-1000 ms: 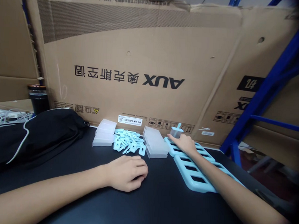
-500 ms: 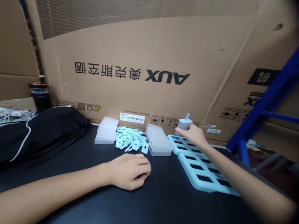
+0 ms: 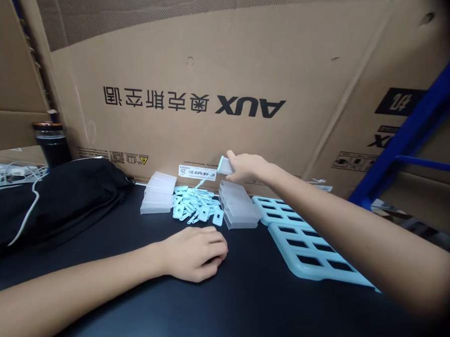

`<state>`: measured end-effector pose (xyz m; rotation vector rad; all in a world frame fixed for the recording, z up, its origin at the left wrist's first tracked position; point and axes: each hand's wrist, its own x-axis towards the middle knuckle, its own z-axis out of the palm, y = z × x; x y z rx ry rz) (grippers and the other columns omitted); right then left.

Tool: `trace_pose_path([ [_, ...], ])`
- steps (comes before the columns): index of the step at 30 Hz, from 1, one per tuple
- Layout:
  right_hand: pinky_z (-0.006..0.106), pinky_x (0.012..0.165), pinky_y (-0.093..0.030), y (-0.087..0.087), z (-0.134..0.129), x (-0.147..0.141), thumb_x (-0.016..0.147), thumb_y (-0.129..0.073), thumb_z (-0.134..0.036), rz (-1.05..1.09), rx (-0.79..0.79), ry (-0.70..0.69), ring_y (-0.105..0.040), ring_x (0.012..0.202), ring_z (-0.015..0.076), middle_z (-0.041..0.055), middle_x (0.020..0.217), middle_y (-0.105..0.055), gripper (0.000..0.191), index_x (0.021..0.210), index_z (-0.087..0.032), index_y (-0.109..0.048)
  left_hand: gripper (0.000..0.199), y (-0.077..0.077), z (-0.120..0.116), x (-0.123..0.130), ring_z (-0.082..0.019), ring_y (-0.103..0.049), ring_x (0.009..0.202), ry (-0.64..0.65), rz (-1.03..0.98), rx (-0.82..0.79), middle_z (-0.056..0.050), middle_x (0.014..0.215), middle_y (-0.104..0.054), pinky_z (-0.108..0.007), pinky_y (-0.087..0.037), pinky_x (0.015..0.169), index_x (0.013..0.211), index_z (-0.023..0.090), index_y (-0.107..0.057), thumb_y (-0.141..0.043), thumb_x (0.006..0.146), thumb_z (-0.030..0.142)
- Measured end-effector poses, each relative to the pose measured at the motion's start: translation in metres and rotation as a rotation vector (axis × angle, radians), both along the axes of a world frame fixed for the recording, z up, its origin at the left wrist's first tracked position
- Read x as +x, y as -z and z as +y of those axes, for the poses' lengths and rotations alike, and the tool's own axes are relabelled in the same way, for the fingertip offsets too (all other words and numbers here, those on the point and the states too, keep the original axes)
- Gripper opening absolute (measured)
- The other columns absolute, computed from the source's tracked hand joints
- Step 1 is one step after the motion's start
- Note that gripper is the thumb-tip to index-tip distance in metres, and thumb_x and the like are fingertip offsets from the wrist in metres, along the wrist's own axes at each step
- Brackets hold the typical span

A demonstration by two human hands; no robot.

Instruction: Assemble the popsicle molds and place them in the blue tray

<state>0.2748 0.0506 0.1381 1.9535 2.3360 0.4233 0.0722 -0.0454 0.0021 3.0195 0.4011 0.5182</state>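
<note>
My right hand [image 3: 245, 167] grips a small translucent popsicle mold [image 3: 225, 165], tipped on its side with its light-blue edge facing left. Below it is a pile of light-blue popsicle stick lids [image 3: 196, 205]. One stick lid [image 3: 200, 184] slants up at the pile's top; whether it is falling or resting there I cannot tell. Translucent molds lie in a left group [image 3: 159, 190] and a right group [image 3: 240, 207] beside the pile. On the black table, my left hand [image 3: 196, 252] rests with its fingers curled closed, nothing visible in it.
Two light-blue racks with rectangular holes, a near one [image 3: 299, 263] and a far one [image 3: 270, 209], lie at the right. A black cloth bag [image 3: 68, 200] and a dark bottle [image 3: 52, 144] are at the left. A big cardboard box [image 3: 201, 51] stands behind; a blue metal frame [image 3: 419, 123] rises at right.
My right hand has moved left from above the racks toward the pile, and the mold has turned from upright onto its side. My left hand stays put. The view has shifted slightly.
</note>
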Motion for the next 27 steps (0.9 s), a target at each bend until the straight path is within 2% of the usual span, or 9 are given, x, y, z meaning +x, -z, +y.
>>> trace_pose_path([
  [5,0.042,0.082,-0.046,0.000,0.000,-0.023,0.070,-0.063,-0.033,-0.168,0.106,-0.110,-0.057,0.108,0.0352,0.0215,0.114,-0.062,0.053,0.117,-0.009,-0.055,0.006,0.002,0.002,0.000,-0.018,-0.060,0.099,0.011,-0.009,0.001,-0.003,0.107,-0.065,-0.026,-0.050,0.086,0.093,0.020,-0.055,-0.050,0.090,0.020],
  [8,0.042,0.084,-0.046,0.003,-0.001,-0.029,0.070,-0.063,-0.030,-0.253,0.100,-0.129,-0.057,0.110,0.0349,0.0211,0.116,-0.062,0.054,0.119,-0.008,-0.056,0.006,0.004,0.002,0.000,-0.018,-0.060,0.099,0.011,-0.017,0.000,-0.003,0.106,-0.065,-0.027,-0.049,0.085,0.093,0.020,-0.056,-0.050,0.090,0.020],
  [12,0.042,0.073,-0.047,0.006,-0.006,-0.039,0.079,-0.052,-0.049,-0.196,0.018,-0.087,-0.062,0.098,0.0343,0.0204,0.116,-0.064,0.065,0.132,-0.011,-0.047,0.007,0.004,0.002,0.000,-0.018,-0.060,0.099,0.011,-0.021,0.000,-0.003,0.105,-0.065,-0.026,-0.049,0.084,0.093,0.020,-0.056,-0.050,0.090,0.020],
  [16,0.044,0.072,-0.046,0.011,-0.004,-0.047,0.082,-0.039,-0.068,-0.196,-0.030,-0.120,-0.064,0.092,0.0353,0.0197,0.107,-0.068,0.077,0.138,-0.015,-0.046,0.007,0.003,0.002,0.000,-0.018,-0.060,0.099,0.013,-0.020,-0.002,-0.003,0.105,-0.065,-0.027,-0.049,0.084,0.093,0.020,-0.056,-0.050,0.090,0.020],
  [19,0.045,0.073,-0.046,0.015,-0.001,-0.052,0.081,-0.035,-0.075,-0.202,0.003,-0.163,-0.064,0.094,0.0356,0.0194,0.107,-0.069,0.080,0.135,-0.018,-0.052,0.007,0.002,0.002,0.000,-0.018,-0.060,0.099,0.014,-0.020,-0.005,-0.003,0.105,-0.065,-0.027,-0.049,0.083,0.093,0.020,-0.056,-0.050,0.090,0.019],
  [23,0.046,0.077,-0.046,0.021,0.002,-0.058,0.075,-0.036,-0.084,-0.213,-0.024,-0.153,-0.062,0.102,0.0374,0.0184,0.113,-0.067,0.085,0.128,-0.022,-0.061,0.007,0.002,0.002,0.000,-0.019,-0.060,0.098,0.019,-0.016,-0.005,-0.004,0.105,-0.066,-0.027,-0.049,0.083,0.093,0.020,-0.057,-0.050,0.090,0.020],
  [27,0.048,0.079,-0.047,0.024,0.004,-0.061,0.070,-0.038,-0.089,-0.137,-0.002,-0.134,-0.062,0.101,0.0386,0.0200,0.113,-0.067,0.097,0.132,-0.016,-0.055,0.007,0.002,0.002,0.001,-0.019,-0.060,0.098,0.017,-0.013,-0.005,-0.004,0.104,-0.066,-0.027,-0.049,0.084,0.093,0.020,-0.056,-0.050,0.090,0.020],
])
